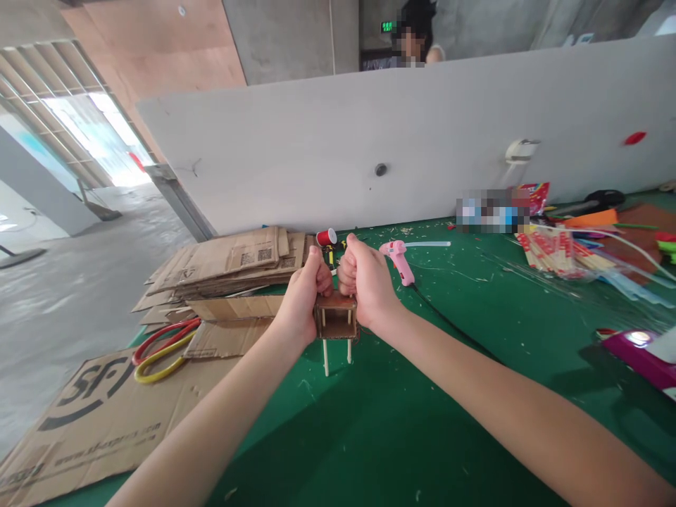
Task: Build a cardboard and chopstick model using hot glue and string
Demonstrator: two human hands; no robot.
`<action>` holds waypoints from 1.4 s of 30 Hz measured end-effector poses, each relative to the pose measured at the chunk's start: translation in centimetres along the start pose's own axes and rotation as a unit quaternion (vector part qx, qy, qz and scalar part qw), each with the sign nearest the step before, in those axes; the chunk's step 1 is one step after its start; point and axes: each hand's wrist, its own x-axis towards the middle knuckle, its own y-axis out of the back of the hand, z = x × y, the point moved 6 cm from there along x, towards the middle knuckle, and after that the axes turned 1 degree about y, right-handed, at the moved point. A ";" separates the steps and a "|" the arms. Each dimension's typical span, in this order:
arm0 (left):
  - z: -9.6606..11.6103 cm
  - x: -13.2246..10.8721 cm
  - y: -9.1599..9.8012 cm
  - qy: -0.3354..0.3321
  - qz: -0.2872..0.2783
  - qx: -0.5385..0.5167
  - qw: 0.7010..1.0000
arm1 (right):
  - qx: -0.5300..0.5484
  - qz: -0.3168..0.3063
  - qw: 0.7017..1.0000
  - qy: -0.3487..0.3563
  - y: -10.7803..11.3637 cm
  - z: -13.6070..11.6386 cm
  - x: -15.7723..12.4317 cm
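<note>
Between my two hands is a small open-fronted cardboard box (pixel 338 328) with thin wooden sticks passing through it; two stick ends (pixel 326 359) poke out below. My left hand (pixel 310 289) is curled closed against the box's left side, thumb pointing up. On the opposite side my right hand (pixel 367 282) is closed in the same way, thumb up, at the top right corner. The fingertips of both hands are partly hidden behind the box. Just beyond my right hand lies a pink glue gun (pixel 400 262) with a clear glue stick in its back.
Flattened cardboard (pixel 222 260) is stacked at left, near red-and-yellow-handled scissors (pixel 163 352). A red spool (pixel 326 236) stands behind my hands. Wrapped sticks (pixel 560 253) and a purple device (pixel 639 352) occupy the right of the green table (pixel 370 436). Past a white partition (pixel 317 155) is a person (pixel 415 35).
</note>
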 end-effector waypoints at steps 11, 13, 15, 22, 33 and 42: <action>-0.2 -0.1 0.2 -0.009 0.014 -0.014 1.000 | 0.066 0.027 0.997 0.004 0.4 0.0 -0.3; -0.2 -0.1 0.1 -0.011 0.011 -0.025 1.000 | 0.074 0.028 0.997 0.011 0.4 0.0 -0.4; -0.2 -0.1 0.1 -0.012 0.012 -0.035 0.999 | 0.080 0.032 0.996 0.014 0.5 0.0 -0.4; -0.2 -0.3 0.0 -0.009 0.009 -0.059 0.998 | 0.098 0.033 0.995 0.009 0.6 0.1 -0.2; 0.4 0.3 0.2 -0.061 -0.075 0.077 0.992 | 0.050 -0.084 0.995 0.029 0.3 0.4 1.1; 1.2 -0.2 0.4 -0.163 -0.234 0.412 0.866 | -0.014 -0.184 0.979 0.080 1.0 -1.2 2.2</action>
